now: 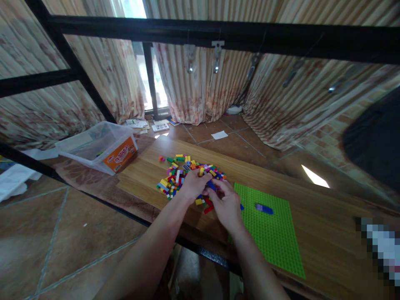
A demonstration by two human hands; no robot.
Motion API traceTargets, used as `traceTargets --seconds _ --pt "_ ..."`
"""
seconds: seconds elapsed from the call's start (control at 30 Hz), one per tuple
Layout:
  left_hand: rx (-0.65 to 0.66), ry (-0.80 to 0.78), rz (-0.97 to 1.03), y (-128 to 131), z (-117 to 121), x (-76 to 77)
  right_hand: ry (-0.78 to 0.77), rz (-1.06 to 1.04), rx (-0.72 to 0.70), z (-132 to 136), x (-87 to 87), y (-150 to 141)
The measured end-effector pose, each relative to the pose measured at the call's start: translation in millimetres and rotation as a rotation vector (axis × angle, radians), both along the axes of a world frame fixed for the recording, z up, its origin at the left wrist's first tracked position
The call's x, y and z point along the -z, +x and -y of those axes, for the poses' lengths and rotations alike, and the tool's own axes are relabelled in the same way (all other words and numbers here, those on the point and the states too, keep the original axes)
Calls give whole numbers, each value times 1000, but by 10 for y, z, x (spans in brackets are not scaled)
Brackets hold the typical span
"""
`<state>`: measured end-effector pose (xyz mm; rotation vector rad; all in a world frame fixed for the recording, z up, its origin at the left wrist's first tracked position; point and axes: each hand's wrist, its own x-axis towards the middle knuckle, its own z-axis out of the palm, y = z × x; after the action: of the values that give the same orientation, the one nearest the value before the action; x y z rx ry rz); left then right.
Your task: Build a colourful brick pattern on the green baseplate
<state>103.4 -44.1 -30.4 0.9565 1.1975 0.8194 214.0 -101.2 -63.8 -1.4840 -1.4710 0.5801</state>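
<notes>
My left hand [194,185] and my right hand [225,203] meet over a pile of coloured toy bricks [171,180]. Between their fingertips is a dark blue brick [211,185], with the fingers of both hands closed on it; its exact shape is partly hidden. A red brick [208,209] lies just below my hands at the near edge of the pile. Right of my right hand lies a green studded baseplate [268,235]. On its upper part sits a short blue and purple brick piece [264,208].
A clear plastic bin [84,156] with an orange label stands left of the pile. The wooden tabletop [328,233] extends right, past the baseplate. A black metal bar [200,31] crosses above, with clips hanging from it. Papers and booklets [160,126] lie on the tiled floor beyond.
</notes>
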Motion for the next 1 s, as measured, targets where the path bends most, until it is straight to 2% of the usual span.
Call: traceTargets --seconds 0.07,0.13,0.3,0.4,0.47,0.63,0.73,0.9,1.0 --pt "16 19 -99 -12 -11 -2 27 27 23 0 -5 6" --pt "49 104 -246 -36 -38 -10 35 49 48 4 -20 16" --pt "163 542 -828 -80 -98 -50 -6 79 115 36 -45 93" --pt "173 619 -1093 -71 -82 -57 -24 106 144 71 -46 202" --pt "183 644 -1199 -67 -64 -48 -25 144 165 93 -46 299" --pt "203 687 -1296 -83 -50 -14 -11 207 270 136 -73 592" --pt "223 697 -1307 -85 -54 -1 -52 200 328 179 -101 788" --pt "255 746 -1269 -72 -48 -24 -123 198 265 315 -73 1118" --pt "223 785 -1234 -47 -40 -90 -118 246 218 388 3 1277"
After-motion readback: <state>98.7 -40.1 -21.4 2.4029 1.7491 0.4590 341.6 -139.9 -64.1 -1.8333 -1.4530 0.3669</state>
